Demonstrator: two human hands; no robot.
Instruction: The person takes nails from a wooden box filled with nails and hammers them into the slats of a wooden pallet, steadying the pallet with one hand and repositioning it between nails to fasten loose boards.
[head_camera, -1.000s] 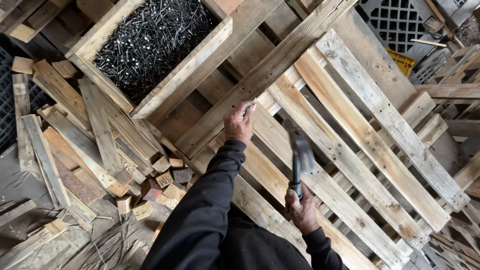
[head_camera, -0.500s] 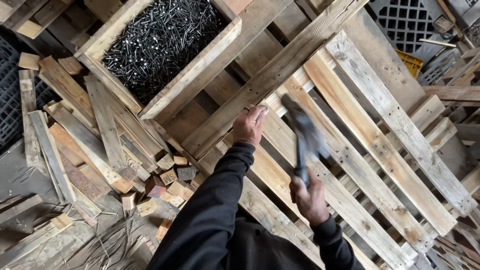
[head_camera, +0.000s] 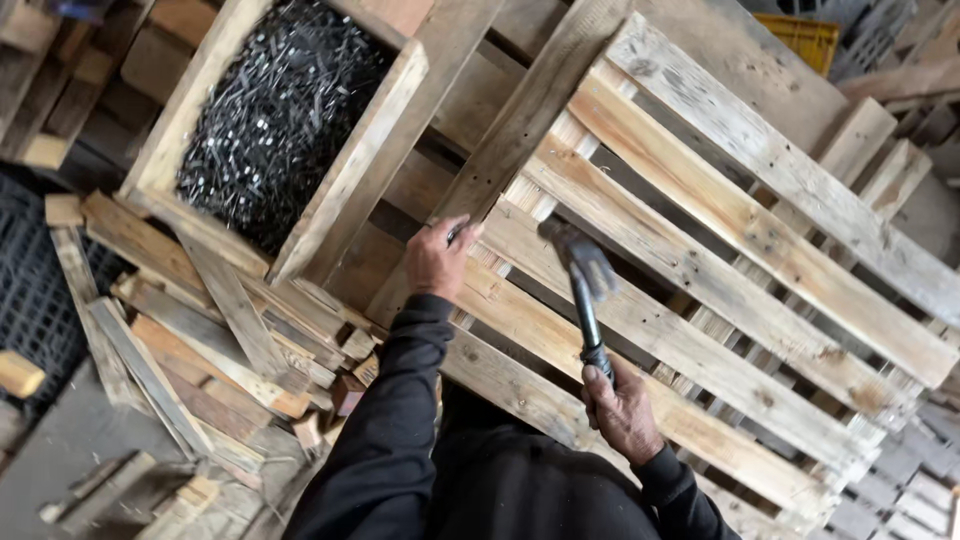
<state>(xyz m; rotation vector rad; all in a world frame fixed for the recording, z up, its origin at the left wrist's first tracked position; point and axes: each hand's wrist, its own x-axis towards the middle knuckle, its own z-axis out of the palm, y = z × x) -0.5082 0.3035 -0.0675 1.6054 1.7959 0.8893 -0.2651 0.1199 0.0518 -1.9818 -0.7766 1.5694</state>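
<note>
Head view: left hand (head_camera: 437, 258) pinches a barely visible nail (head_camera: 455, 234); right hand (head_camera: 622, 408), its grip wrapped round a blurred hammer (head_camera: 583, 280).

**Rough wood, dark metal**

I see the pallet (head_camera: 700, 250) centre-right as rough, weathered, unfinished wood. Hammer (head_camera: 585, 290): dull dark metal head, black matt handle. Upper left, raw-wood box (head_camera: 350, 190) of shiny dark metal nails (head_camera: 270, 120). Sleeves look like matt black cloth.

Pallet workshop: stacked wooden pallets (head_camera: 760, 250), nail crate (head_camera: 270, 120), scrap boards (head_camera: 200, 330).
</note>
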